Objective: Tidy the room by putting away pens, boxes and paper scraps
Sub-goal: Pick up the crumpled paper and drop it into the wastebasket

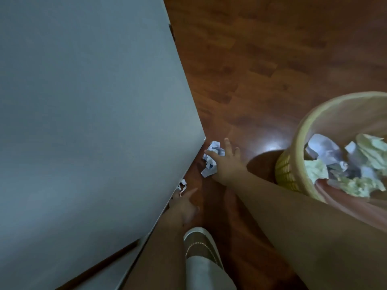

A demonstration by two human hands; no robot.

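A crumpled white paper ball (210, 160) lies on the wooden floor beside the corner of a grey table. My right hand (227, 164) rests against it, thumb and fingers wrapping its right side. A smaller paper scrap (182, 186) lies at the table's edge, partly hidden under it. My left hand (184, 203) reaches toward that scrap with its fingers spread, just short of it. A yellow wicker waste basket (287, 167) stands at the right, holding several crumpled papers (345, 166).
The grey table top (83, 122) fills the left half of the view and overhangs the floor. My shoe and trouser leg (201, 254) stand at the bottom centre. Dark wooden floor (261, 70) stretches beyond.
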